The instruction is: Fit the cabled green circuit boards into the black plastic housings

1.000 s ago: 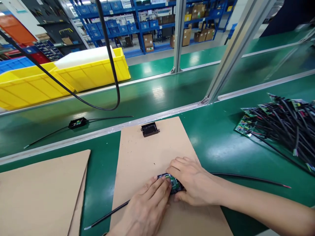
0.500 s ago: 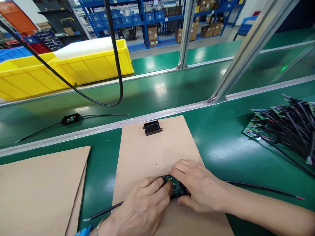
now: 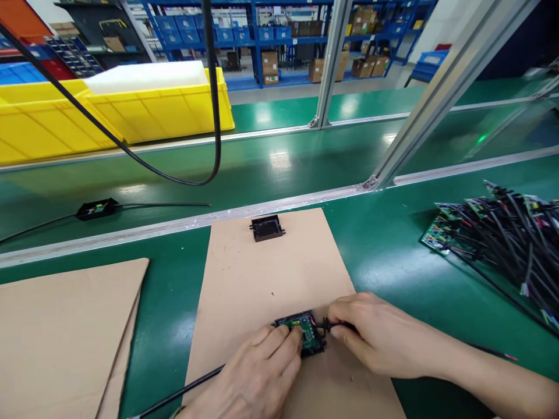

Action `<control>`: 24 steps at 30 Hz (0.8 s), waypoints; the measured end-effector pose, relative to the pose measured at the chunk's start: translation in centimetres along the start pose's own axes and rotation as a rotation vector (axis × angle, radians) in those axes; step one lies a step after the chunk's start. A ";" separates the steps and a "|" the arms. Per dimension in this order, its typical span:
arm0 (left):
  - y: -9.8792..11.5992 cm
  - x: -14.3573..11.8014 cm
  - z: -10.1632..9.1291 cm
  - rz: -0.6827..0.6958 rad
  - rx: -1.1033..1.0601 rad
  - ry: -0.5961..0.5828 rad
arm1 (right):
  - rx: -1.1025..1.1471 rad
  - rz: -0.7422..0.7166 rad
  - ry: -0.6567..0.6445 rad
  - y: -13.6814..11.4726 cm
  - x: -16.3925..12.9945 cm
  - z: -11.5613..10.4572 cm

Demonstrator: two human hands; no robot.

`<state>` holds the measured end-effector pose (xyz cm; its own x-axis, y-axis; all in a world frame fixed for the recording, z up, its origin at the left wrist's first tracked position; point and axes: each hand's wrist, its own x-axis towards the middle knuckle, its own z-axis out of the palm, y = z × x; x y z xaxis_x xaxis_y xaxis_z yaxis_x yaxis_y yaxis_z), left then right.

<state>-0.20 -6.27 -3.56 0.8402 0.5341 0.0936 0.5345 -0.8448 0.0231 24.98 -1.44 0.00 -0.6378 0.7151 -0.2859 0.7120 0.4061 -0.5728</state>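
A green circuit board (image 3: 309,334) sits in a small black plastic housing on the cardboard sheet. My left hand (image 3: 262,364) grips the housing's left part, its fingertips pressing on the board; the thumb is hidden. Just right of the housing, my right hand (image 3: 364,331) pinches the black cable (image 3: 345,326) between thumb and fingers, beside its ribbed strain relief (image 3: 325,326). Another black cable (image 3: 192,386) runs out leftward from under my left hand. Farther up the cardboard lies an open black housing (image 3: 267,228) with nothing in it.
The cardboard sheet (image 3: 244,267) lies on a green bench; more cardboard (image 3: 65,331) is at left. A pile of boards with cables (image 3: 502,233) lies at right. Beyond the metal rail are a wired housing (image 3: 96,209), yellow bins (image 3: 161,113) and a hanging cable (image 3: 216,116).
My right hand has moved right, off the board's edge and onto the cable, exposing the strain relief. My left hand stays on the board. The camera view has shifted slightly.
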 end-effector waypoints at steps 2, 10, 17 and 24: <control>0.2 0.0 0.0 -0.010 0.001 0.008 | -0.004 -0.044 0.027 -0.7 0.8 0.5; 0.4 0.0 0.0 -0.073 -0.026 0.057 | -0.263 -0.506 0.200 1.0 2.3 2.2; 0.2 0.7 -1.1 -0.093 -0.084 0.033 | -0.326 -0.432 0.128 2.3 1.5 2.3; 0.8 2.1 0.0 -0.099 -0.084 -0.002 | -0.584 -0.447 0.121 0.8 1.1 2.4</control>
<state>1.97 -5.88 -3.37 0.7840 0.6149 0.0851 0.6052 -0.7876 0.1158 24.10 -1.69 -2.64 -0.8903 0.4551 -0.0153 0.4542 0.8849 -0.1033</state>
